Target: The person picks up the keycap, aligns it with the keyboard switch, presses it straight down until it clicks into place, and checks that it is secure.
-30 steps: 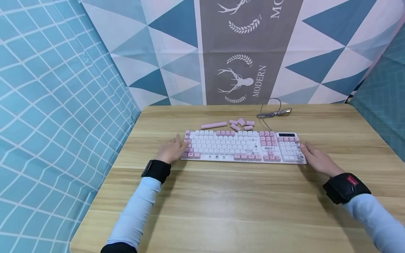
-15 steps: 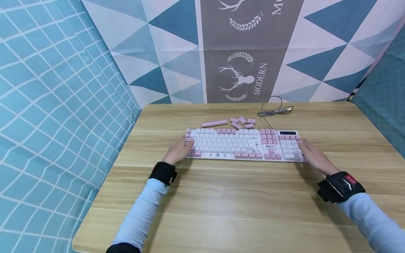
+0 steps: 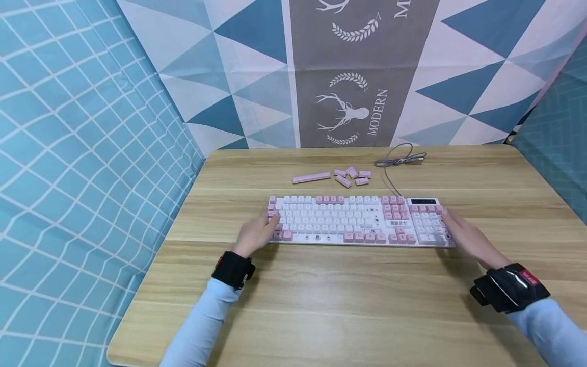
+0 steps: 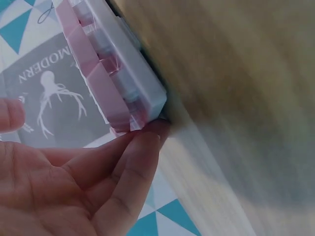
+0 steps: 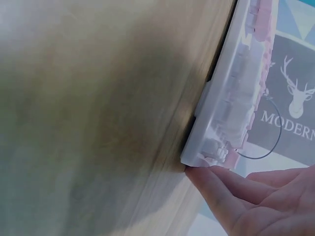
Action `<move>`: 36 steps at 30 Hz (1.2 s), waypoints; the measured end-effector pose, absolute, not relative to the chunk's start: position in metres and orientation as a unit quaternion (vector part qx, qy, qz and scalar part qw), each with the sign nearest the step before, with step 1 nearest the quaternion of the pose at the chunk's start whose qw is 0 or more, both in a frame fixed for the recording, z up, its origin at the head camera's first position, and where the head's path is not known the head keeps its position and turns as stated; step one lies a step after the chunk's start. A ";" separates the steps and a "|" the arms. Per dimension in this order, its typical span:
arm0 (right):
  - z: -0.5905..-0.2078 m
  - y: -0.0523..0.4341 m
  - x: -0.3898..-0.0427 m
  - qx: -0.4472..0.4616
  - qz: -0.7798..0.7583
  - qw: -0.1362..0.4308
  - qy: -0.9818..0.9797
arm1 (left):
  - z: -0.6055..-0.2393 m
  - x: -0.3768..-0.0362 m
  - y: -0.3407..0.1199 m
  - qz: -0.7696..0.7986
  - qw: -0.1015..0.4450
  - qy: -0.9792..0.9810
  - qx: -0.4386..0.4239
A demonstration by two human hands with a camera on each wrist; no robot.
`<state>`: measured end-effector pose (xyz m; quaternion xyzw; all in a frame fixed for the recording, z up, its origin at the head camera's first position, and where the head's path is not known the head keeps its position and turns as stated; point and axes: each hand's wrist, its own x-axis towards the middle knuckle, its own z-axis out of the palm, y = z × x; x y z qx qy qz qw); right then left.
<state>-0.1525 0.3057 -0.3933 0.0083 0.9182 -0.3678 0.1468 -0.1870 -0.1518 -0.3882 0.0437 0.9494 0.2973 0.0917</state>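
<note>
Wood-grain table (image 3: 344, 306), patterned backdrop (image 3: 355, 61) behind. A pink-and-white keyboard (image 3: 339, 223) lies crosswise on the table's far half, nearer the person than the loose pink keycaps (image 3: 343, 181). Left hand (image 3: 254, 233): at the keyboard's left end, fingers slightly bent, tips touching the edge, thumb spread apart. Right hand (image 3: 472, 241): fingers nearly straight, touching the right end; thumb contact cannot be determined.

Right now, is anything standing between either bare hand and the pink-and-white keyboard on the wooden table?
Nothing visible: the left hand and right hand touch opposite ends of the keyboard. The loose pink keycaps lie beyond its far edge.
</note>
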 end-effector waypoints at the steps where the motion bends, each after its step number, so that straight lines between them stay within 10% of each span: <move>1: -0.393 0.306 -0.150 0.011 -0.368 0.149 0.918 | -0.388 -0.184 -0.152 0.291 0.091 0.951 0.043; 25: -0.396 0.305 -0.117 0.018 -0.326 0.130 0.936 | -0.387 -0.160 -0.150 0.262 0.096 0.960 0.035; 36: -0.398 0.302 -0.115 0.016 -0.305 0.131 0.943 | -0.365 -0.234 -0.156 0.129 0.030 0.991 0.034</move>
